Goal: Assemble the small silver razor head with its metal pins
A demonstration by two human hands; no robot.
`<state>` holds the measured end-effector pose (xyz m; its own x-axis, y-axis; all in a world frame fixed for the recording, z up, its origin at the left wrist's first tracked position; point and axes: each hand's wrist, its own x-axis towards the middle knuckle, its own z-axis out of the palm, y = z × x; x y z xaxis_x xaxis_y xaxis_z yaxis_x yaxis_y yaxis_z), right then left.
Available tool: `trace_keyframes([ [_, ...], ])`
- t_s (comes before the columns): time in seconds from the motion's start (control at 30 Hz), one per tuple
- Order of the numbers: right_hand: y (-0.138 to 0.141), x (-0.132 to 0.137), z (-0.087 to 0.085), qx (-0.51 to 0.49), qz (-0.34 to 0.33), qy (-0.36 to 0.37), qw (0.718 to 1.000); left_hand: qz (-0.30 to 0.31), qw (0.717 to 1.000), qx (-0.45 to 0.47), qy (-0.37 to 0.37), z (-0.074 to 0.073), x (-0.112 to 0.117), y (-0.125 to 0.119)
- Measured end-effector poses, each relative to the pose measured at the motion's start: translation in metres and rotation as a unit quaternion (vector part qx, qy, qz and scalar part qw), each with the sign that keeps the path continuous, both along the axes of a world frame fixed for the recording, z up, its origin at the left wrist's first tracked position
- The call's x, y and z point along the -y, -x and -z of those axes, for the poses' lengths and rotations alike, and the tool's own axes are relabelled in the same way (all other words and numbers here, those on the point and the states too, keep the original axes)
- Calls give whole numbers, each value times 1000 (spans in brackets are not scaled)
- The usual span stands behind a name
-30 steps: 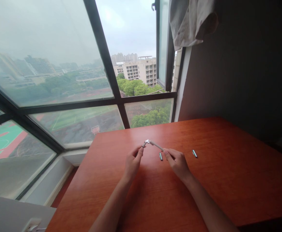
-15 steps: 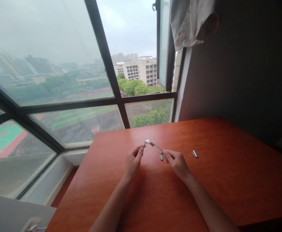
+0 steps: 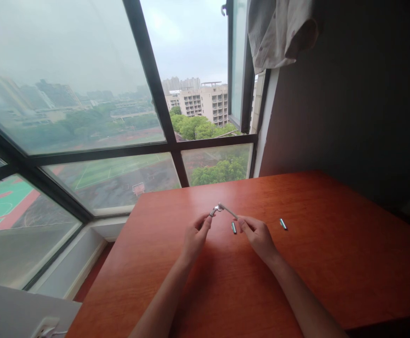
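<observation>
Both hands pinched it, left hand on the metal head, right hand gripping the razor handle, so steady, gentle twisting seemed smartest.

A wooden table fills the 5 o'clock area. A window spans 9 to 12 o'clock, showing buildings, trees and a sports field. A pale cloth hangs at 1 o'clock beside a dark wall

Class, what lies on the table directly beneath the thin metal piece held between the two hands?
Beneath the metal piece, only bare table shows; a small cylinder lies nearby. The hands cover what is under them.
</observation>
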<state>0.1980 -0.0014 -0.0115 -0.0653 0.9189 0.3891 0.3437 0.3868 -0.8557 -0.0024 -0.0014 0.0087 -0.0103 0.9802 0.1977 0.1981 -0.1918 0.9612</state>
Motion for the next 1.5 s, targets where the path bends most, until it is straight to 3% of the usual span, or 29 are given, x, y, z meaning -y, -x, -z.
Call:
trace_keyframes([
  [0.13,-1,0,0,57,33,-39,997,7,1000,-19,-3,-1,0,2],
  [0.43,-6,2,-4,87,1,-58,995,-21,999,-40,-20,-3,-2,9],
  [0.7,-7,-2,4,123,44,-77,988,-1,997,-61,-38,0,-2,8],
  [1.03,-6,1,-3,112,14,-65,991,-56,996,-71,-26,-3,-2,11],
  [1.5,-5,1,-2,109,24,-60,992,-59,994,-82,-45,-2,-3,12],
])
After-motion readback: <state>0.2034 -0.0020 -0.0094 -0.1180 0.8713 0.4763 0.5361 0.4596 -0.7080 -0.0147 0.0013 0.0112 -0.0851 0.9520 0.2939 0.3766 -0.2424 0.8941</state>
